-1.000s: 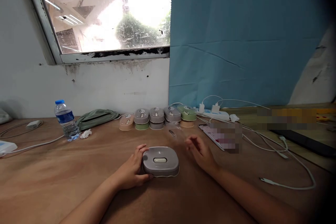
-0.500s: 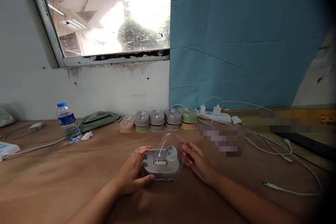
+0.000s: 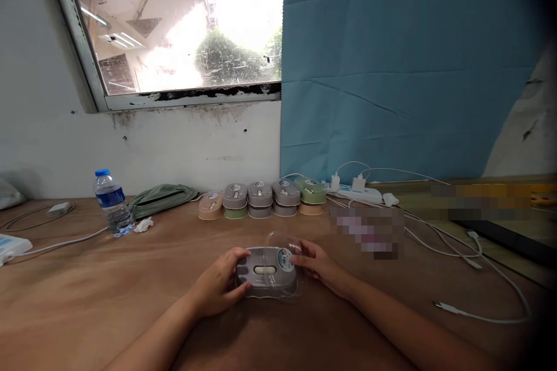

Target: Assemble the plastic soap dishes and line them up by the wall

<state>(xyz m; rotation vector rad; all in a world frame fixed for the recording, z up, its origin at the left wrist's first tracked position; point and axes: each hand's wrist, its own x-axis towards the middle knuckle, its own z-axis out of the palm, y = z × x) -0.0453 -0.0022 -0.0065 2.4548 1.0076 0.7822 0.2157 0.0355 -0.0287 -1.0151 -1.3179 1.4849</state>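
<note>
A grey oval-ended box (image 3: 256, 281) with a pale oblong piece in the middle of its top lies on the table in front of me. My left hand (image 3: 224, 281) grips its left end, thumb at the front and fingers behind. In my right hand (image 3: 319, 266) is a clear plastic cover (image 3: 278, 237) with a round label (image 3: 285, 259), pinched at its right side. The cover stands tilted over the right part of the box, and the box shows through it. Whether its lower edge touches the box I cannot tell.
Along the wall stand several similar boxes (image 3: 260, 194) in grey, green and tan, mostly stacked in pairs. At left are a water bottle (image 3: 114, 208), a crumpled tissue (image 3: 144, 225) and a green pouch (image 3: 163, 200). A power strip (image 3: 357, 192) and white cables (image 3: 487, 319) lie at right.
My right hand has turned the clear cover and brought it lower and slightly right over the box's right end. My left hand keeps its hold on the box.
</note>
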